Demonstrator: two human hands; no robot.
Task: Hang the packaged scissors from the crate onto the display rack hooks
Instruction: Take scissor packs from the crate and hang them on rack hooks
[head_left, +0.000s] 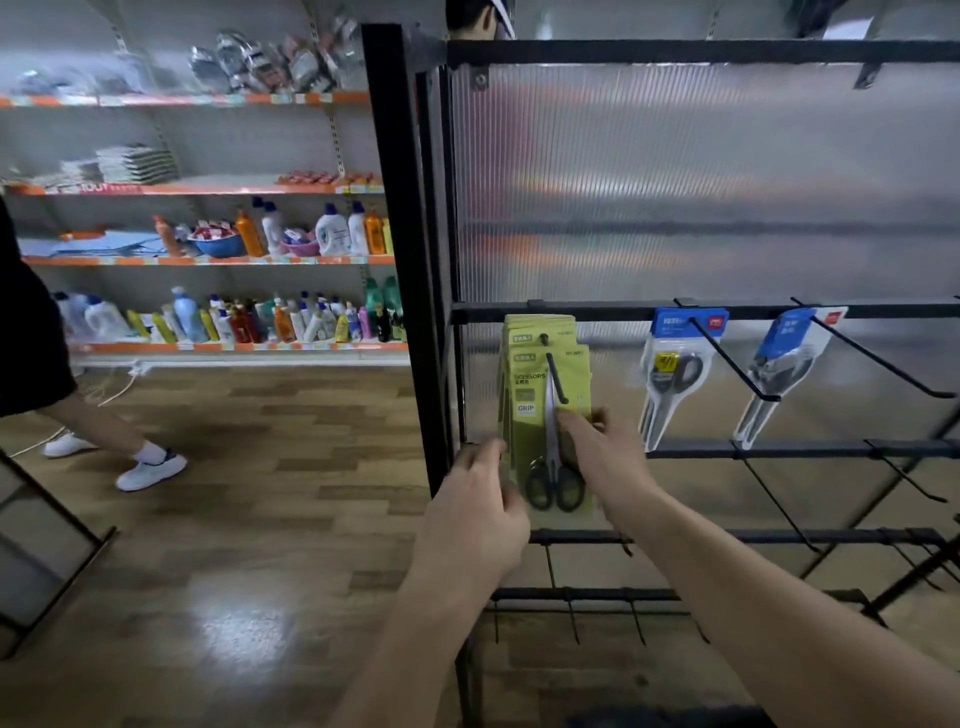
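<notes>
My left grip (480, 493) curls round the left edge of the front yellow-green scissors pack (524, 395). My right grip (597, 436) pinches its right edge, thumb on the face, so both are closed on the card. The pack hangs on the leftmost hook (556, 376) of the black display rack (405, 260) — in front of more like it. Further right, 2 hooks each carry a blue scissors pack (672, 364).
</notes>
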